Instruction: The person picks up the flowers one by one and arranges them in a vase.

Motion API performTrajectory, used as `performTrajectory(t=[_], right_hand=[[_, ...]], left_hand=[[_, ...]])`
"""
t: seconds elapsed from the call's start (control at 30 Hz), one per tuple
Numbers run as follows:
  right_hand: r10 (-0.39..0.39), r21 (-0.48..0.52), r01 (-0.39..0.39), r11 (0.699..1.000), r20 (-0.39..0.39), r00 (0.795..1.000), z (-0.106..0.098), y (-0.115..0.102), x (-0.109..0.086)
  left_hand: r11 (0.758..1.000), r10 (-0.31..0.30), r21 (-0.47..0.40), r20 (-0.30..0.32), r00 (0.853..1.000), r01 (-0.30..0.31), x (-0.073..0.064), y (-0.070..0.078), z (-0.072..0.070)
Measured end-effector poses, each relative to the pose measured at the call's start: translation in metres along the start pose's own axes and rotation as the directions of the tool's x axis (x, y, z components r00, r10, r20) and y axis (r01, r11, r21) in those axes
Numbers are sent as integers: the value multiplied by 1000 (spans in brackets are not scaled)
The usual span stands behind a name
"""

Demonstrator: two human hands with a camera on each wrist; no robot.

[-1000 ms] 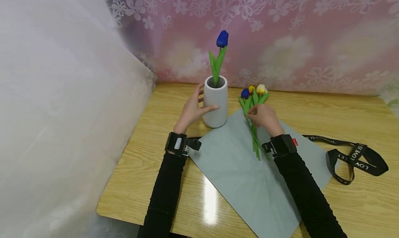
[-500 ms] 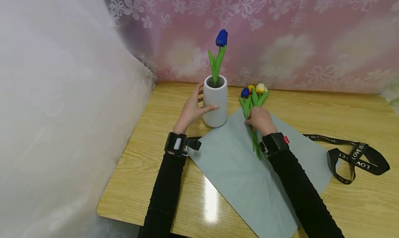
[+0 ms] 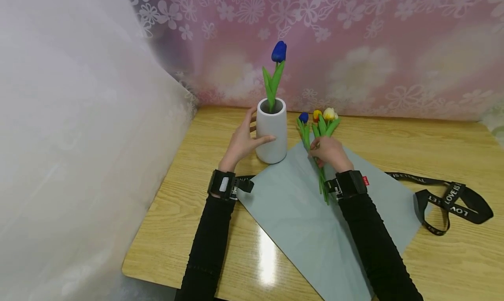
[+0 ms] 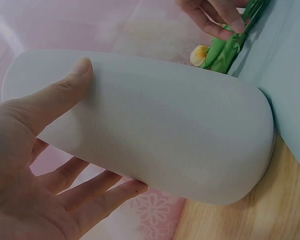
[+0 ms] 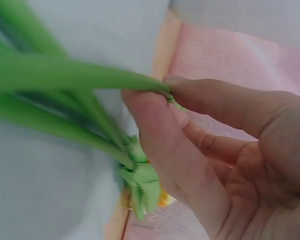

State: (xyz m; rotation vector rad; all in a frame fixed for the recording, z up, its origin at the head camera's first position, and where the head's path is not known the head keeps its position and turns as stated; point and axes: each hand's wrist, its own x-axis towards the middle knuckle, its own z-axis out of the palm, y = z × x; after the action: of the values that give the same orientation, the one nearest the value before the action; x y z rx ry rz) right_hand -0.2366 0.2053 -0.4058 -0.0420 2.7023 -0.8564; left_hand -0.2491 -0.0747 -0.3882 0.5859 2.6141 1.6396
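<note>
My left hand (image 3: 241, 144) holds the white vase (image 3: 271, 137) from its left side, thumb across the front and fingers round the far side. One blue tulip (image 3: 279, 51) stands upright in the vase. To the right, my right hand (image 3: 330, 152) pinches the stem (image 5: 105, 77) of another blue tulip (image 3: 303, 118) between thumb and index finger. Beside it lie a yellow-and-red tulip (image 3: 317, 115) and a white-and-yellow tulip (image 3: 330, 114), their stems partly hidden under my right hand. All these lie over the grey-green wrapping sheet (image 3: 315, 239).
A black ribbon with white lettering (image 3: 453, 200) lies looped at the right and runs under the sheet. The wooden table (image 3: 169, 213) meets a pink floral curtain (image 3: 354, 51) at the back. White sheeting (image 3: 78, 139) hangs along the left.
My right hand has closed its fingertips on the blue tulip's stem. That tulip has shifted left, apart from the other two. My left hand has stayed on the vase.
</note>
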Motion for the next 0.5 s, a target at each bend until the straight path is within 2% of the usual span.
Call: performTrajectory(t=[0.2, 0.5], right_hand=[[1, 66, -3, 998, 16, 1000, -11, -5, -8], [-33, 108, 31, 994, 11, 999, -15, -12, -18]], left_hand=[[1000, -14, 10, -5, 1000, 14, 0, 1, 2], [1000, -15, 9, 1, 1000, 15, 1, 2, 2]])
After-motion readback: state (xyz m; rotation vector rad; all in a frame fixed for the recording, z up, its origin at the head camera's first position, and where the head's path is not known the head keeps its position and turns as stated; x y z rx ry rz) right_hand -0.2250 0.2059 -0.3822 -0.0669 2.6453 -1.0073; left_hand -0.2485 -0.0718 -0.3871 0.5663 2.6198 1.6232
